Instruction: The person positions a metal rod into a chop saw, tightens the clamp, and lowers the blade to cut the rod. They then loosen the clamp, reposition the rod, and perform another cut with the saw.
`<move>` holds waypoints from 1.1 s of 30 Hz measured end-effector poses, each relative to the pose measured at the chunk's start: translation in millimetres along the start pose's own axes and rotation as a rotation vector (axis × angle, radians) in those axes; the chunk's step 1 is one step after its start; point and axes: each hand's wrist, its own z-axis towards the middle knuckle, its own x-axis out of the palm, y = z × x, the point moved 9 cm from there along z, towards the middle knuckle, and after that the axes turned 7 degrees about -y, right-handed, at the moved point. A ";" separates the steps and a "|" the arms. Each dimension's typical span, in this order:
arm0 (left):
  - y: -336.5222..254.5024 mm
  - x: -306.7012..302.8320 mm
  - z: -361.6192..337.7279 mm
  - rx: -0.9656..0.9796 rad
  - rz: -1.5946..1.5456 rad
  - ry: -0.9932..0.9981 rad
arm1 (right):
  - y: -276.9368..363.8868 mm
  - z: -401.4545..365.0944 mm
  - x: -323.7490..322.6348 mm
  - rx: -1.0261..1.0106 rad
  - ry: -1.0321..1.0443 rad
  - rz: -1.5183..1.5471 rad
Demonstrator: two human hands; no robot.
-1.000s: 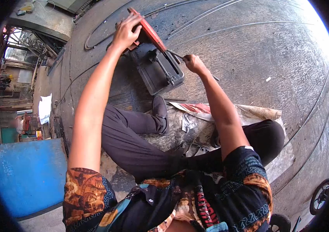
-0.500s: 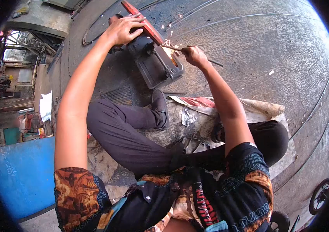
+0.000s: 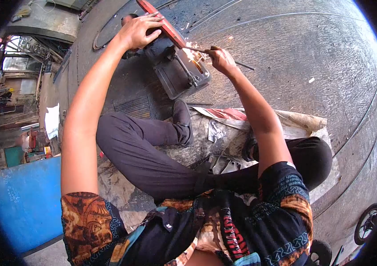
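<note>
My left hand (image 3: 139, 33) lies over a long red bar (image 3: 170, 33), its fingers across the top and its thumb on the near side. The bar slants above a dark cutting machine with a grey metal base (image 3: 177, 82). In my right hand (image 3: 221, 60), closed, is a thin dark metal rod (image 3: 244, 66) whose far end reaches toward the bar's lower end. Bright sparks (image 3: 194, 54) fly there and hide the exact contact point. The machine's blade or wheel cannot be made out.
My shoed foot (image 3: 182, 123) is close to the machine's base. A stained cloth sheet (image 3: 304, 122) lies under my legs, with crumpled foil (image 3: 216, 131) and metal pieces (image 3: 230, 166) on it. A blue panel (image 3: 24, 204) stands at left, and a wheel (image 3: 368, 224) at lower right.
The sparks have grown brighter and spread wider at the rod's end. Both hands, the red bar and the rod have shifted slightly up and left in view.
</note>
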 end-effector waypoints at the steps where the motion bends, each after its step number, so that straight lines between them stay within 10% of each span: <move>1: 0.6 0.5 -0.4 -0.018 -0.016 0.010 | 1.6 -0.5 0.9 -0.042 -0.006 -0.005; 33: 1.9 -1.5 -1.9 0.019 0.035 -0.105 | 21.5 2.8 -8.2 -0.093 -0.128 -0.172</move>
